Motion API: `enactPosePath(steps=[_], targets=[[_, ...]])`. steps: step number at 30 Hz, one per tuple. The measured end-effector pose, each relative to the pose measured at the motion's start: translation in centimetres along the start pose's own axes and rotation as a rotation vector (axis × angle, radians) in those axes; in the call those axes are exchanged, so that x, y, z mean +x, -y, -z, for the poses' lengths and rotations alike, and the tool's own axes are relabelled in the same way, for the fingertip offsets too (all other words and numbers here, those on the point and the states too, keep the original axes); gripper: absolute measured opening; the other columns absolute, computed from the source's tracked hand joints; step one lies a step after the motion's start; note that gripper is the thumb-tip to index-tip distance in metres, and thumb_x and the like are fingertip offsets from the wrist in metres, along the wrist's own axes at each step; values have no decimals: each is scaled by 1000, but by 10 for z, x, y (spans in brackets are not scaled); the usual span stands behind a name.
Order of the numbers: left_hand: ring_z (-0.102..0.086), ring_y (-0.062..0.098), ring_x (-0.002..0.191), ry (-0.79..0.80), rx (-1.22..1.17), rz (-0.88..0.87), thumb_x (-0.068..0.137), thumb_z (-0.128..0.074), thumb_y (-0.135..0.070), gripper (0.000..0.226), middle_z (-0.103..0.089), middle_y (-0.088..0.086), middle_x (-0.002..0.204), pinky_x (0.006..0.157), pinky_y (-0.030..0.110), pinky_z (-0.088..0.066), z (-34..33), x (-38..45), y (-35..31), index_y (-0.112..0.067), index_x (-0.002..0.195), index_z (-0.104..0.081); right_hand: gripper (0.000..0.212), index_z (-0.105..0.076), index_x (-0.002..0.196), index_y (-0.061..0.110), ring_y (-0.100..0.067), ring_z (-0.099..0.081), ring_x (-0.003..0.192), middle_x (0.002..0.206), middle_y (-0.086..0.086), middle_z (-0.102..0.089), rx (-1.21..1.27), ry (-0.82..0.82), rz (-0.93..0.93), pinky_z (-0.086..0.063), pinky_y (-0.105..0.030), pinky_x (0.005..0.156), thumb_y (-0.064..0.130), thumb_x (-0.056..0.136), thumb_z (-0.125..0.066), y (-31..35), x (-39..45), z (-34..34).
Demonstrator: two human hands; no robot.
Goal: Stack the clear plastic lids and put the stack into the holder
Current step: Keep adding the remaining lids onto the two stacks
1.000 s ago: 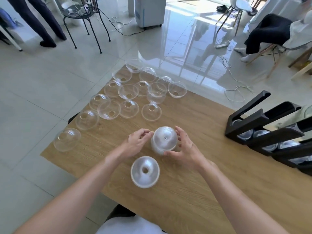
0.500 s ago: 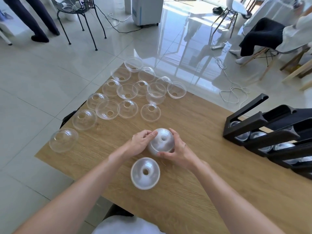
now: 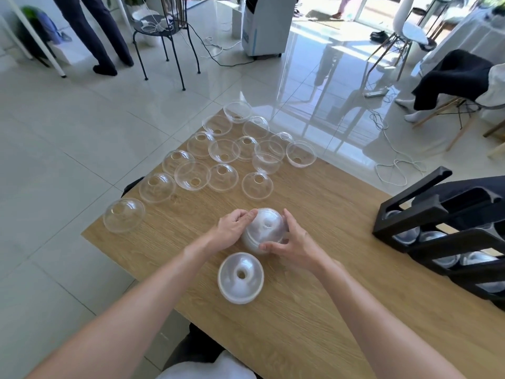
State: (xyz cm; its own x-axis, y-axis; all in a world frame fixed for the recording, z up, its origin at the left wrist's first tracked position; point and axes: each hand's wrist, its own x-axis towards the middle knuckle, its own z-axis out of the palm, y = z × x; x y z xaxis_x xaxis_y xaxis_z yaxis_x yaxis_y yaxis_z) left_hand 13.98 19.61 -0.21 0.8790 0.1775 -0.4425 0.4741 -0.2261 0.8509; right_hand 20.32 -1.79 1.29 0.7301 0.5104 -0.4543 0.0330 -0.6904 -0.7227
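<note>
On the worktop [image 3: 314, 310] we cup a small stack of lids [image 3: 263, 232] between left hand [image 3: 235, 228] and right hand [image 3: 289, 243], fingers curled round it, a second stack [image 3: 241, 277] beside, many loose lids [image 3: 218, 162] unstacked, the holder [image 3: 448, 222] partly filled.

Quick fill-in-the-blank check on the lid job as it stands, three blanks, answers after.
1. Both hands, left hand and right hand, grip one stack of domed lids that stands on the ____.
2. A second stack stands ____ to the person than the gripped one.
3. The black holder is at the table's ____ side.

Missing words: table; nearer; right
</note>
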Motion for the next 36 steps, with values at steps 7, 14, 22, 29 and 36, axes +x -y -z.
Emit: enactPosePath(steps=[7, 14, 22, 29, 36], targets=[[-57, 1, 62, -154, 23, -38, 62, -44, -102, 78, -63, -21, 65, 69, 35, -52, 32, -8, 15, -36, 97, -67, 93, -36, 156, 27, -6, -43, 133, 156, 11, -38, -184, -65, 204, -42, -38, 112, 71, 81, -70, 41, -2, 23], [-64, -5, 75, -253, 295, -148, 89, -67, -49, 13, -69, -19, 78, 63, 21, -48, 85, -27, 19, -36, 87, -66, 58, -57, 140, 27, -5, -53, 112, 136, 11, -52, -316, -60, 306, -47, -32, 101, 60, 93, -63, 94, 36, 1], [-62, 0, 65, -472, 466, -155, 92, -65, -55, 34, -65, -17, 68, 50, 12, -41, 178, -42, 43, -31, 69, -62, 43, -62, 135, 22, -14, -55, 120, 133, 6, -55, -467, 7, 434, -46, -35, 103, 40, 96, -69, 159, 102, -49], [-55, 10, 105, -543, 542, -175, 87, -75, -40, 28, -62, -10, 108, 91, 33, -49, 235, -42, 91, -25, 110, -70, 55, -54, 141, 17, -22, -47, 132, 142, -1, -52, -664, 61, 567, -48, -37, 102, 30, 92, -73, 208, 161, -100], [-39, 16, 131, -348, 631, -10, 73, -79, -63, 89, -41, -11, 139, 109, 41, -38, 251, -38, 118, -32, 148, -42, 77, -40, 154, 19, -24, -42, 137, 153, -5, -42, -852, 177, 620, -45, -37, 106, 26, 86, -76, 234, 194, -149]])
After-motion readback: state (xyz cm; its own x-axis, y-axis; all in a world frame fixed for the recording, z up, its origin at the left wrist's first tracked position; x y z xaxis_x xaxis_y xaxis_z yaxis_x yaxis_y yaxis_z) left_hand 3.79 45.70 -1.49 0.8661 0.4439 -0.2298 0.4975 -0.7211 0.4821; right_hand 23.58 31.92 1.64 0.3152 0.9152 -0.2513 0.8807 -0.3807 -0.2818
